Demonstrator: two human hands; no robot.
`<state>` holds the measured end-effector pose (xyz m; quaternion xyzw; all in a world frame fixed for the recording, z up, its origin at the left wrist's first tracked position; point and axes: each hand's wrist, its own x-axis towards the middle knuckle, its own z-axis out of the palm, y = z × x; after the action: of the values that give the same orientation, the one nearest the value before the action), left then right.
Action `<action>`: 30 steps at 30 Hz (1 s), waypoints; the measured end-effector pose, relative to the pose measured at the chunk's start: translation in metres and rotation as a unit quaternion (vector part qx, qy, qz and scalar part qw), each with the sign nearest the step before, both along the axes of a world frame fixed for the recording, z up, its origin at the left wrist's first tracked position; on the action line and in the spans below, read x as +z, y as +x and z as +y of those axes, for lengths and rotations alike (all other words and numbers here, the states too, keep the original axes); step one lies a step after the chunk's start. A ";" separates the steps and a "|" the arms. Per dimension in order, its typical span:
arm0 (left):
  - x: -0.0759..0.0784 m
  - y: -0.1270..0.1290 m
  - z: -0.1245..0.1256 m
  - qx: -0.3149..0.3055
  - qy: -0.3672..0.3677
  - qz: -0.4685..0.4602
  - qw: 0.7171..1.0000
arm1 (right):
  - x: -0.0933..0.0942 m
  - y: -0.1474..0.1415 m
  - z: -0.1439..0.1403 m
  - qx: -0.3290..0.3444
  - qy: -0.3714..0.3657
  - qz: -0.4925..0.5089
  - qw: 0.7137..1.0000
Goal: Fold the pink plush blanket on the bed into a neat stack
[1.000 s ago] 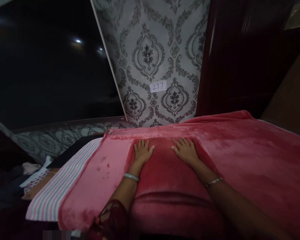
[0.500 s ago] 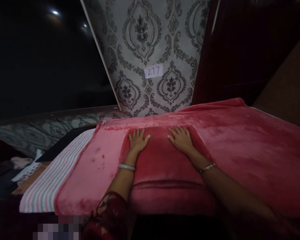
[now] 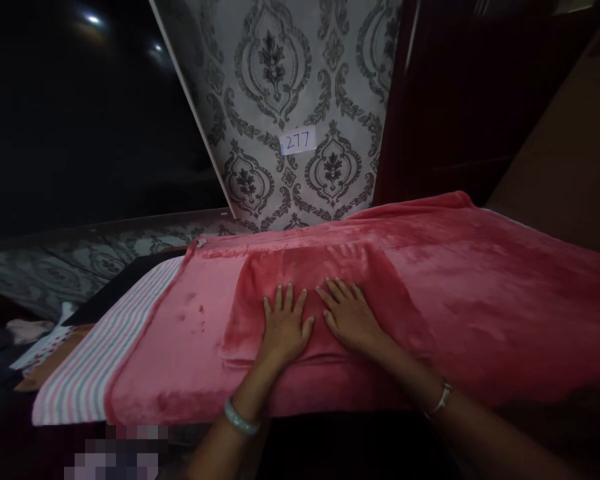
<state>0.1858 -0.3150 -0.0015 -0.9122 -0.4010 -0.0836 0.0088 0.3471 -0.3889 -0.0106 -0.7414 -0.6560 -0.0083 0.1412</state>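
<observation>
A folded red plush piece (image 3: 320, 263), perhaps a small blanket or garment, lies on a larger pink-red plush blanket (image 3: 505, 300). My left hand (image 3: 286, 325) rests flat on its near left part, fingers spread. Beside it, my right hand (image 3: 349, 312) presses flat on the near right part, fingers also spread. Faint hand-shaped marks show in the pile near its far edge. Neither hand grips anything. A bangle circles each wrist.
Striped cloth (image 3: 107, 347) sticks out from under the blanket at the left. Behind stands a patterned wall with a paper label (image 3: 299, 140) reading 277. A large dark screen (image 3: 90, 120) is at the left, a dark red panel (image 3: 445, 100) at the right.
Both hands have slid from the far edge of the folded plush piece toward me, leaving prints in the pile. The view has shifted slightly.
</observation>
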 end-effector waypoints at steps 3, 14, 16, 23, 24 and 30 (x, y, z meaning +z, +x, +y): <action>-0.018 0.001 -0.004 0.003 0.008 0.009 1.000 | -0.016 -0.003 -0.001 -0.008 0.014 -0.008 1.000; 0.002 -0.020 -0.008 0.022 0.027 0.021 0.999 | -0.012 0.025 -0.024 -0.012 0.005 -0.040 0.999; 0.000 -0.046 -0.007 0.054 0.040 0.026 0.997 | -0.021 0.044 -0.045 -0.036 0.027 -0.050 0.998; -0.042 -0.147 0.001 0.044 0.072 -0.105 0.991 | -0.063 0.083 -0.131 -0.061 0.150 0.044 0.986; -0.047 -0.154 0.001 0.018 0.080 -0.121 0.989 | -0.065 0.083 -0.138 -0.055 0.158 0.053 0.984; -0.047 -0.161 0.004 -0.053 0.105 -0.143 0.983 | -0.066 0.084 -0.143 -0.036 0.166 0.049 0.984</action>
<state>0.0250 -0.3107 -0.0485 -0.9049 -0.3383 -0.2547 0.0424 0.4313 -0.5324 -0.0765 -0.7302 -0.6106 -0.0858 0.2941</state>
